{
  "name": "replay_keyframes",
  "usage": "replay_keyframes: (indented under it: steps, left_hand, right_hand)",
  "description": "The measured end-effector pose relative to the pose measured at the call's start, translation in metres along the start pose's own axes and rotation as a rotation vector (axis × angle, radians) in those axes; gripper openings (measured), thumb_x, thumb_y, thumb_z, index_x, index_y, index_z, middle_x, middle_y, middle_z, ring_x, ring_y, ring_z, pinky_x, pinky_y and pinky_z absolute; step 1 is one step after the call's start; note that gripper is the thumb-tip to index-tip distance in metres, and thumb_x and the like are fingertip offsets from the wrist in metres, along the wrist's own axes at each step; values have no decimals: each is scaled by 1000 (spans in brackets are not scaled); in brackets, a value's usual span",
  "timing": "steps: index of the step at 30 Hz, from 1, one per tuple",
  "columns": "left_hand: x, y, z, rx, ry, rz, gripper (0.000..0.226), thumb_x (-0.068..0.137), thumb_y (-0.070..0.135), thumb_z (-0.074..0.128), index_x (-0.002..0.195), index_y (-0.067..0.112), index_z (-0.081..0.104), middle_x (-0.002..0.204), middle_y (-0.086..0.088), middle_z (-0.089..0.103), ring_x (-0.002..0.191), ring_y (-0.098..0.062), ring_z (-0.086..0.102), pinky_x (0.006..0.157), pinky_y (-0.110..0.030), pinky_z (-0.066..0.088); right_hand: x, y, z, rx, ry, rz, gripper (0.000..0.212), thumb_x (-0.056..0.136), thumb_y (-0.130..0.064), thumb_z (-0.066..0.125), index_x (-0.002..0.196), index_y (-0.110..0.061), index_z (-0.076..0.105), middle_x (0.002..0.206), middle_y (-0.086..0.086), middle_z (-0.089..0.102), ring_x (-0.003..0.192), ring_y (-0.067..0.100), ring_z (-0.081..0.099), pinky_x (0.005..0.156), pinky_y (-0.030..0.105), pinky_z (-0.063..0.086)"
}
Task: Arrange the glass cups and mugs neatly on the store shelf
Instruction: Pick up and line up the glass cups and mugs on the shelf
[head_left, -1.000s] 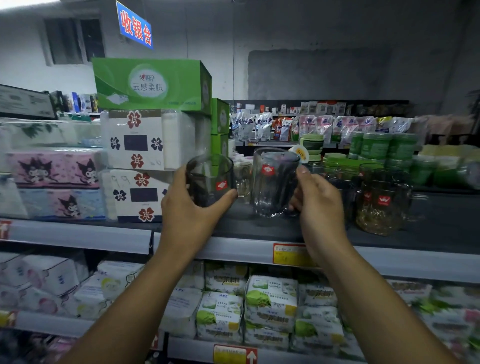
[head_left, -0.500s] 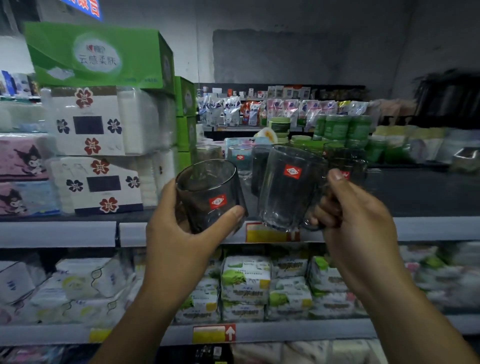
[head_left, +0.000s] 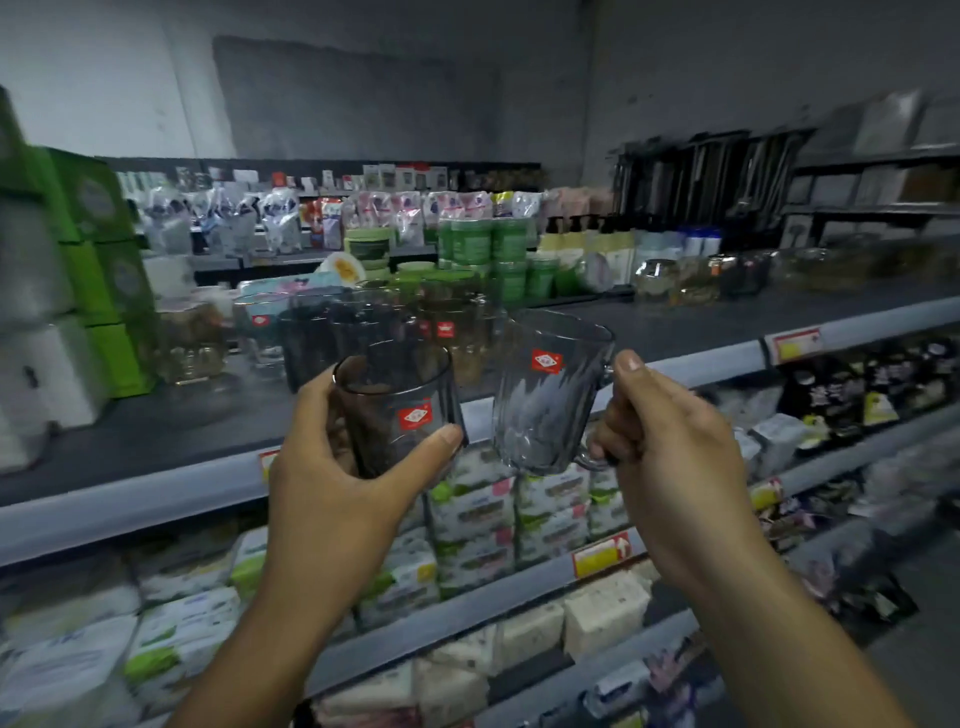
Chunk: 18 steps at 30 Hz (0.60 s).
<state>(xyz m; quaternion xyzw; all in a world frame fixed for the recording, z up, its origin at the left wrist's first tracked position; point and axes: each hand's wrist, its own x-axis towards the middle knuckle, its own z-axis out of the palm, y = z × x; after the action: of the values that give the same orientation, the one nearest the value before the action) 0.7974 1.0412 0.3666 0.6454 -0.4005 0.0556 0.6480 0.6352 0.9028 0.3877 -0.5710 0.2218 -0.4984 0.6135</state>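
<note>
Left hand (head_left: 337, 499) grips red-labelled tumbler (head_left: 397, 410); right hand (head_left: 670, 457) holds red-labelled mug (head_left: 548, 395).

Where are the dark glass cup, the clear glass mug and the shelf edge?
dark glass cup (head_left: 400, 410), head view, front wall near red sticker
clear glass mug (head_left: 545, 400), head view, ribbed body
shelf edge (head_left: 130, 499), head view, grey front strip

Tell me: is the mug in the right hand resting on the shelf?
No, the right hand holds the clear mug by its handle, in the air, in front of the shelf.
</note>
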Motion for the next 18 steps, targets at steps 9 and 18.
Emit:
replay_keyframes:
  steps: [9, 18]
  left_hand:
    - [-30, 64, 159, -9, -15, 27, 73, 63, 56, 82, 128, 38, 54, 109, 16, 67, 93, 5, 64, 76, -17, 47]
    - [-36, 109, 350, -134, -94, -12, 76, 57, 59, 81, 126, 42, 52, 112, 16, 69, 95, 4, 67, 82, -22, 52]
  right_hand:
    - [35, -38, -176, 62, 57, -28, 45, 103, -33, 54, 77, -11, 26, 65, -3, 19, 64, 21, 17, 71, 51, 18]
    - [99, -79, -347, 13, 180, -57, 55, 104, -33, 53, 50, -30, 49, 51, -12, 33, 49, 11, 31, 64, 41, 28]
